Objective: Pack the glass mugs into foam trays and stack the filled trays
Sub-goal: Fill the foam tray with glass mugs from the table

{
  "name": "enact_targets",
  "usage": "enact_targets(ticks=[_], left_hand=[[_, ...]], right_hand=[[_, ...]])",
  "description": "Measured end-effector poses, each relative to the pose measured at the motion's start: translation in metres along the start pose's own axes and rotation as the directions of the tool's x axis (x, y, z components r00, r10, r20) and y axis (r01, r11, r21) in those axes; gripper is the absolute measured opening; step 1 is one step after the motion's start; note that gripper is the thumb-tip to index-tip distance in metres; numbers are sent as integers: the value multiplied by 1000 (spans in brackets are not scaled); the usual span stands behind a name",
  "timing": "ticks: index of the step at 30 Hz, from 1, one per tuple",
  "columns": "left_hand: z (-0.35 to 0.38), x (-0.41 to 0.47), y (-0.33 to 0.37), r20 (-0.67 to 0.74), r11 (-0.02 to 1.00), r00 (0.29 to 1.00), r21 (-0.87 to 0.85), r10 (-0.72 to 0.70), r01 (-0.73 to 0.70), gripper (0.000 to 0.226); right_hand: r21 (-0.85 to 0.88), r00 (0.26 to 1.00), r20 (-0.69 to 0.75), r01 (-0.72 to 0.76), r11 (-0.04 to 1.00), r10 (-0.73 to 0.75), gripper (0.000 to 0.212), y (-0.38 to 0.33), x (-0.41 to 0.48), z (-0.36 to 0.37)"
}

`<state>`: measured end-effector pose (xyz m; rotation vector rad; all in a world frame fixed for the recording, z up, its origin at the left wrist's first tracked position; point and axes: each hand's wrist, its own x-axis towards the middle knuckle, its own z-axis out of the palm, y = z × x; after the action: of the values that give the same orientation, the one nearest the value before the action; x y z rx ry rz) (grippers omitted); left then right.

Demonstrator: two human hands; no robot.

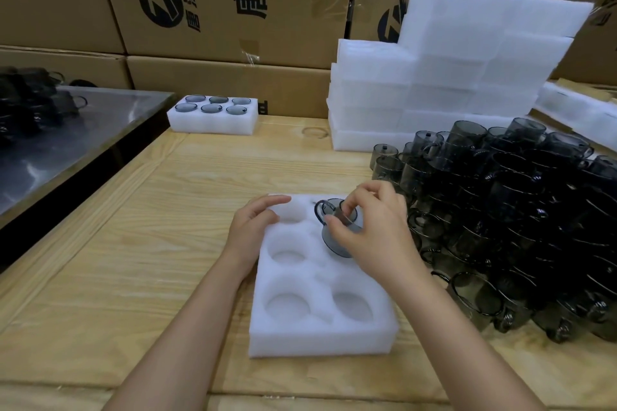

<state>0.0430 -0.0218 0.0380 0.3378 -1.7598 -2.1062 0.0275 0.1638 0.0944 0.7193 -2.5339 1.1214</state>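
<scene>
Glass mug (335,237) in play, a smoky grey one, and it sits right under the right hand (370,230), which pinches its rim, thumb on one side and fingertips on the other. The mug is tilted, its handle pointing across toward the left hand (257,227). It hangs over the far right part of the foam tray (320,340). How deep it sits in a pocket is hard to tell, since the fingers cover that part.

Over on the left hand: relaxed fingers, lightly bent, holding nothing, just resting on the far left corner of the tray beside a bare pocket. The tray lies flat on the wooden desk (133,243), under both hands. Three more bare round pockets show nearer the person, two on the left-hand side and one on the right.

Just out to the right of the right hand, a big heap of dark mugs (517,227) is piled on the desk, many of them lying on their sides. Beyond that hand rises a stack of white foam blocks (434,87).

Beyond the left hand, well apart from it, a filled tray (213,125) stands on the desk with six mugs set in its pockets. Farther left of that hand is a metal table (66,130) with more dark glassware (30,100) on it. Printed cartons (217,0) wall off the back.
</scene>
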Motion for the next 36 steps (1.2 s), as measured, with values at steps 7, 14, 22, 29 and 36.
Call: enact_targets(ticks=[7,14,22,29,36], left_hand=[[-1,1,-1,-13,1000,1000,9,-15,15,40],[-1,-1,0,-4,1000,1000,14,-13,13,39],[-1,-1,-1,4,1000,1000,2,-17,17,41],[-1,1,-4,9,1000,1000,28,3,-3,42],[-3,3,-4,14,997,1000,68,21,-22,43]], right_hand=[[-50,997,76,19,999,-15,36,4,-1,-1],[-297,970,150,228,927,-191,29,2,1,6],[-395,919,345,325,859,-189,36,13,-6,11],[-261,936,350,133,956,-35,60,14,0,11],[-367,845,509,41,929,164,60,9,36,36]])
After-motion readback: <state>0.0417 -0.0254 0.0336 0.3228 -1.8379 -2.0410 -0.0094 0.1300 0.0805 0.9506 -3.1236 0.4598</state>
